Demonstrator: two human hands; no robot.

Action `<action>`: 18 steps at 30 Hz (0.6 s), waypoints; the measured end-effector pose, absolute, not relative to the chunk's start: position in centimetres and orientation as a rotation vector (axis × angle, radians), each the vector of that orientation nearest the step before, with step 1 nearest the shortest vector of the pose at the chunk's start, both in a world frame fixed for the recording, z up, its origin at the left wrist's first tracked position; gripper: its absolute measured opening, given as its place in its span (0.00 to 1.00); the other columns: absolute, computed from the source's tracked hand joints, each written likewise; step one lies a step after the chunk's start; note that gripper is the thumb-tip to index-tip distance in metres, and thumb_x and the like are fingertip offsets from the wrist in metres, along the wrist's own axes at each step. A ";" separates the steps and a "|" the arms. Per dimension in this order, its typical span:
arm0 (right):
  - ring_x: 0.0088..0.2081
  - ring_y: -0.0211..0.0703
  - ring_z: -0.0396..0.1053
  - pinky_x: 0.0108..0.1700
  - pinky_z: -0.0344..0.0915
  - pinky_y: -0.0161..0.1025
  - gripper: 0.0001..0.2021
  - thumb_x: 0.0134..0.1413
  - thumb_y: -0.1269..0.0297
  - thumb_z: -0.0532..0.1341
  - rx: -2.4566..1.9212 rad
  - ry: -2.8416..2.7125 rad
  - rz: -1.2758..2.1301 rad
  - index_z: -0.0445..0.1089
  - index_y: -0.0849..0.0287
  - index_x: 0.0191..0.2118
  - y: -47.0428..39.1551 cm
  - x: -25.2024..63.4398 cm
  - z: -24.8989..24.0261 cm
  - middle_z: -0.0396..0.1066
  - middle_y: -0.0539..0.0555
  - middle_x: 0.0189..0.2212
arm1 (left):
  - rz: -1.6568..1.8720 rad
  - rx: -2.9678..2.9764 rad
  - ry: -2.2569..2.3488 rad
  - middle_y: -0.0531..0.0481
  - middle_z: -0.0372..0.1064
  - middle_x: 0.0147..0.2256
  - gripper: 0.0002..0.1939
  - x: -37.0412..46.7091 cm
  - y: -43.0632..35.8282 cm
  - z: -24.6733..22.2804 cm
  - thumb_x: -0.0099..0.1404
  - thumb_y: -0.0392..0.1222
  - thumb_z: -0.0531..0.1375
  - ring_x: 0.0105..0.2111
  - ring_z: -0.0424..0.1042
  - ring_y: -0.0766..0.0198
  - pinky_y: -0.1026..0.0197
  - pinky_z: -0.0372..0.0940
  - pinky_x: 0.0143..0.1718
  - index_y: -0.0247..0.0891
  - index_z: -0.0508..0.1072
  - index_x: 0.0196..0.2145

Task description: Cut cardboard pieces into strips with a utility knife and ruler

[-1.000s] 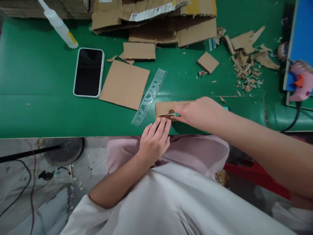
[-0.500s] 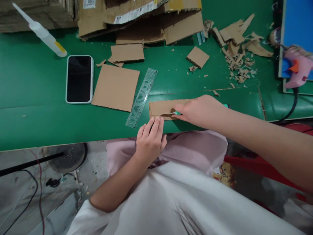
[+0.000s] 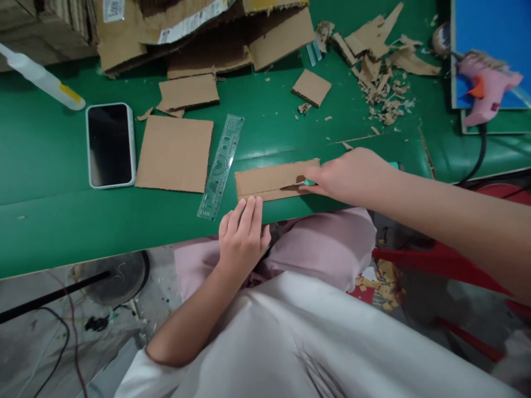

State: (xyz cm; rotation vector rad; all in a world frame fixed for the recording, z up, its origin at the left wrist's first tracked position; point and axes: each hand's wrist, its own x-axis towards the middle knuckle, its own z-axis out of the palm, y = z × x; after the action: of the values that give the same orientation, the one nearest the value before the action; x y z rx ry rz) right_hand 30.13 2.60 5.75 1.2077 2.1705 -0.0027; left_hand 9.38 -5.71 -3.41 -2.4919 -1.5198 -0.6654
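Observation:
A narrow cardboard strip (image 3: 265, 179) lies on the green table near its front edge, a dark line running along its length. My right hand (image 3: 346, 174) is closed around a green utility knife (image 3: 309, 182), and its blade rests on that line. Fingers of my left hand (image 3: 243, 229) are stretched out, their tips pressing on the strip's front left corner. Just left of the strip lies a clear plastic ruler (image 3: 221, 166). Beyond the ruler is a square cardboard piece (image 3: 175, 153).
A phone (image 3: 110, 145) and a white bottle with a long nozzle (image 3: 41, 77) lie at left. Cardboard sheets (image 3: 282, 38) are piled at the back. Torn cardboard scraps (image 3: 379, 72) and a pink glue gun (image 3: 483, 83) are at right. The table's front edge is close to my lap.
The knife blade has shifted along the strip toward the right, and the dark line behind it shows longer. My left hand stays on the corner. The whole view has swung slightly.

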 end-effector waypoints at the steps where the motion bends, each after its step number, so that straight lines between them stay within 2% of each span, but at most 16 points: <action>1: 0.28 0.48 0.70 0.26 0.46 0.37 0.21 0.62 0.52 0.45 1.211 2.163 -0.001 0.68 0.59 0.45 2.6 30.5 5.8 0.72 0.60 0.24 | -0.665 -2.493 -1.517 0.41 0.71 0.49 0.27 9.4 -5.7 -3.4 0.62 0.42 0.54 0.48 0.70 0.53 0.56 0.55 0.50 0.33 0.62 0.59; 4: 0.27 0.47 0.70 0.26 0.45 0.37 0.19 0.62 0.53 0.47 1.228 2.116 -0.005 0.66 0.59 0.48 2.4 32.2 5.8 0.72 0.60 0.24 | -0.670 -2.506 -1.520 0.40 0.71 0.49 0.28 9.4 -5.7 -3.4 0.62 0.42 0.54 0.48 0.70 0.52 0.55 0.55 0.50 0.33 0.61 0.59; 8: 0.27 0.46 0.70 0.26 0.45 0.36 0.18 0.62 0.53 0.46 1.254 2.051 0.023 0.67 0.59 0.43 2.2 34.1 5.9 0.71 0.57 0.23 | -0.673 -2.496 -1.506 0.41 0.71 0.49 0.27 9.4 -5.7 -3.5 0.61 0.42 0.56 0.48 0.70 0.51 0.55 0.55 0.50 0.32 0.64 0.57; 13: 0.27 0.48 0.70 0.26 0.46 0.37 0.16 0.61 0.57 0.47 1.268 2.096 -0.009 0.67 0.61 0.43 1.8 34.0 6.2 0.72 0.61 0.25 | -0.678 -2.486 -1.502 0.38 0.72 0.47 0.24 9.8 -5.5 -2.8 0.60 0.44 0.57 0.46 0.70 0.50 0.53 0.57 0.48 0.31 0.68 0.53; 16: 0.27 0.48 0.70 0.26 0.46 0.37 0.15 0.61 0.60 0.47 1.272 2.120 -0.029 0.67 0.62 0.43 1.4 33.5 6.4 0.72 0.61 0.25 | -0.648 -2.517 -1.540 0.37 0.71 0.46 0.21 10.6 -5.1 -2.3 0.60 0.45 0.57 0.48 0.69 0.49 0.49 0.57 0.51 0.35 0.71 0.50; 18: 0.28 0.46 0.69 0.26 0.46 0.37 0.14 0.61 0.64 0.47 1.270 2.139 -0.037 0.66 0.61 0.45 1.2 33.4 6.4 0.72 0.61 0.27 | -0.623 -2.599 -1.493 0.36 0.69 0.49 0.23 11.3 -4.8 -2.2 0.62 0.47 0.55 0.52 0.65 0.48 0.48 0.54 0.55 0.34 0.69 0.51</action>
State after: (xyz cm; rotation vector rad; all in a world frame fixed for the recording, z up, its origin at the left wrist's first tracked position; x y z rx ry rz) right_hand 33.35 1.24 6.41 1.2697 2.1394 -0.0368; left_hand 11.32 -4.84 -2.21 -2.5993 -1.4926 -0.6232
